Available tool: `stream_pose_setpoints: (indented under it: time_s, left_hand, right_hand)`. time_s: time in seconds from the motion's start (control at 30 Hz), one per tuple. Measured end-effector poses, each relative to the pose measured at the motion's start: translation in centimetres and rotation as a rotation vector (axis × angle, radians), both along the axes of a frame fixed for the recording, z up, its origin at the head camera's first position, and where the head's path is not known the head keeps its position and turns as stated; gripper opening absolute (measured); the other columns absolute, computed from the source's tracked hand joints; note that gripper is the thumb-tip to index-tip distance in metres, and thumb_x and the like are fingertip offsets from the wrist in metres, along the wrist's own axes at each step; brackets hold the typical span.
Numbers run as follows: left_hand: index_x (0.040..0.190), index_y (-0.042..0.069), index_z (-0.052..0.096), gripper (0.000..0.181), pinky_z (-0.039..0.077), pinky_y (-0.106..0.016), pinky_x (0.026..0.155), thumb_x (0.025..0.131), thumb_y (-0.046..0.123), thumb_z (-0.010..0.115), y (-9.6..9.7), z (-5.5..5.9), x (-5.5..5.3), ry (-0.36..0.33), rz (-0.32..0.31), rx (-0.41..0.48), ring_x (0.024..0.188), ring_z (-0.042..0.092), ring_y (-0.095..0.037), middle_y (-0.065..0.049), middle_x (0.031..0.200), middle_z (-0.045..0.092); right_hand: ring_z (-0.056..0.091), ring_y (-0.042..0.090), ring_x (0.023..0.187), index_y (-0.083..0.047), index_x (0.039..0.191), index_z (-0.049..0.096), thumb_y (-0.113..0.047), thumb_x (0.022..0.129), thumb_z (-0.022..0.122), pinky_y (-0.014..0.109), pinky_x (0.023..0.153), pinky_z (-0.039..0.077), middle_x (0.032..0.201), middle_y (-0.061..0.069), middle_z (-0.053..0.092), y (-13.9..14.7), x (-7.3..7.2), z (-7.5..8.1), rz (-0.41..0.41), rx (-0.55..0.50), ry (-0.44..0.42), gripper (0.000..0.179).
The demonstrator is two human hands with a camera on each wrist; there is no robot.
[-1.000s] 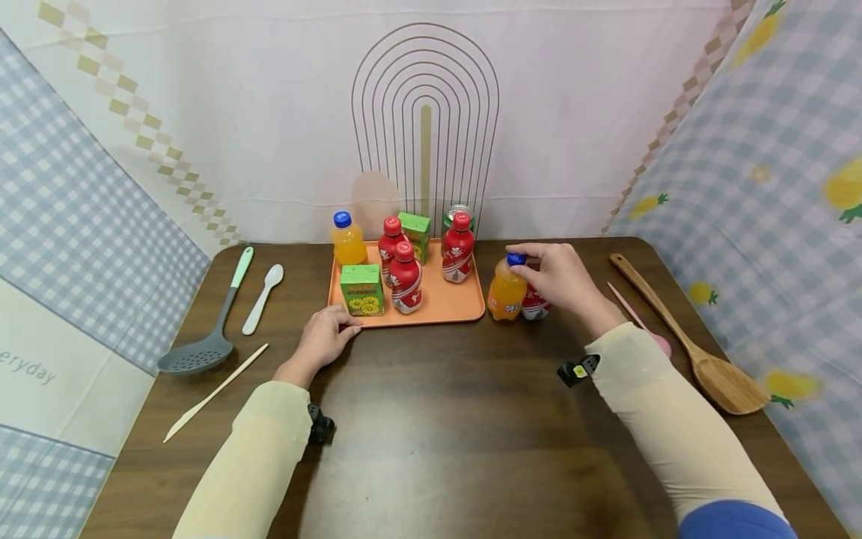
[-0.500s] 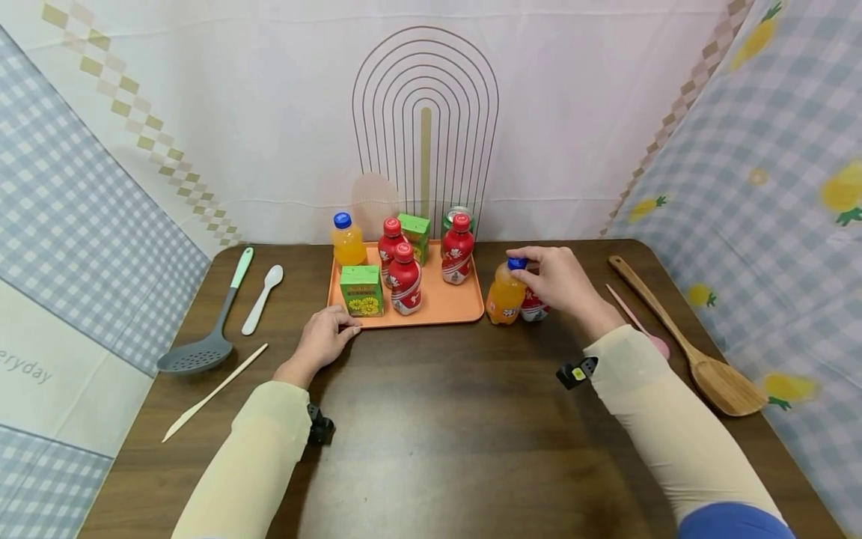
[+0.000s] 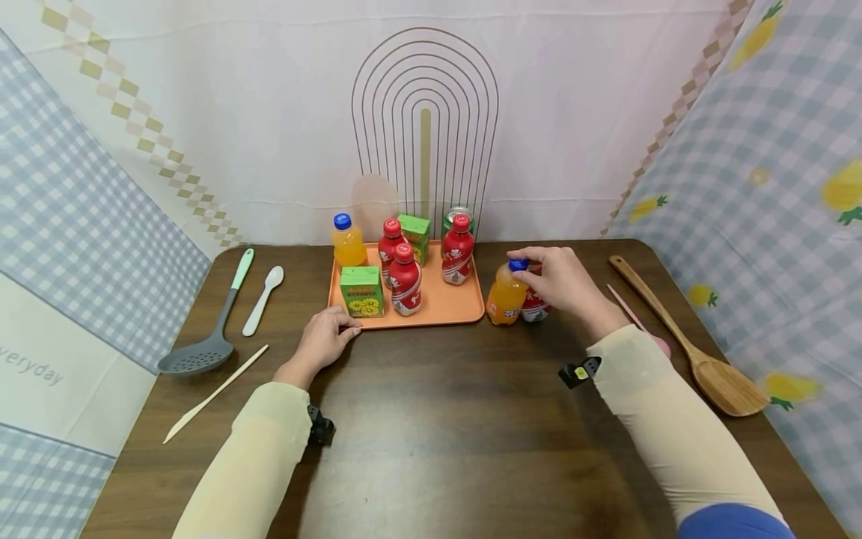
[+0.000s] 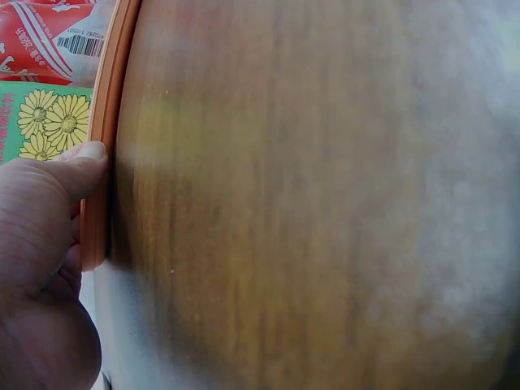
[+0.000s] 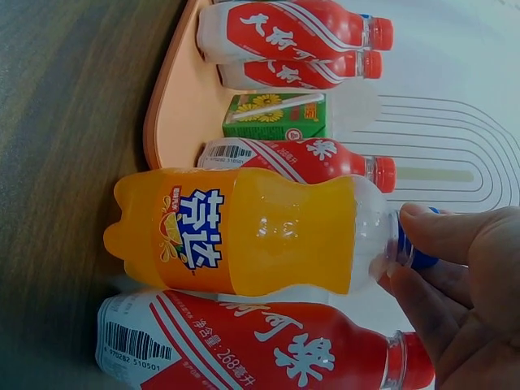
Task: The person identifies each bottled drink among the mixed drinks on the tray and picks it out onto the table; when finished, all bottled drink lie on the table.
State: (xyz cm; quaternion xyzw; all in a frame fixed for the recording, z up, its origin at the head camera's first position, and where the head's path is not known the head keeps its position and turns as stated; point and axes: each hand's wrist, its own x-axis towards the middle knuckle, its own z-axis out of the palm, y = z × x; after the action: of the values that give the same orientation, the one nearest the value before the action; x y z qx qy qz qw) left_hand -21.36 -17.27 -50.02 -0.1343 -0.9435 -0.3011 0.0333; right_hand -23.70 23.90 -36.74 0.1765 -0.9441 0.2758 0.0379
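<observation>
My right hand (image 3: pixel 562 281) pinches the blue cap of an orange soda bottle (image 5: pixel 252 231) between thumb and fingers. The bottle stands upright just off the right end of the orange tray (image 3: pixel 438 318). Right beside it is a red-and-white drink bottle (image 5: pixel 236 341), partly hidden behind it in the head view. My left hand (image 3: pixel 325 335) grips the tray's front left corner, its thumb (image 4: pixel 89 154) on the rim. Close to that hand on the tray stands a green drink carton (image 3: pixel 362 292) with yellow flowers. The left fingers' undersides are mostly hidden.
Also on the tray are a second orange soda bottle (image 3: pixel 348 243), several red bottles (image 3: pixel 406 281), another green carton (image 3: pixel 416 232) and a can (image 3: pixel 450 217). A slotted turner (image 3: pixel 202 353), white spoon (image 3: pixel 263 299) and pale stick (image 3: pixel 215 393) lie left. A wooden spatula (image 3: pixel 723 382) lies right.
</observation>
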Motion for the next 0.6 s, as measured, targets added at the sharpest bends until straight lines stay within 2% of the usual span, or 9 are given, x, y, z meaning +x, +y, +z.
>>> stream_pose_setpoints:
  time_s: [0.6]
  left_hand:
    - [0.088,0.011,0.077,0.009,0.045,-0.039,0.072,0.089,0.016,0.071,-0.08,-0.13,0.02,0.025,-0.013,0.002,0.078,0.057,-0.019,0.002,0.081,0.058]
  right_hand:
    - [0.064,0.027,0.1,-0.016,0.122,0.068,-0.016,0.089,0.07,0.043,0.083,0.052,0.119,0.01,0.066,0.11,0.01,-0.13,-0.021,0.019,-0.003,0.033]
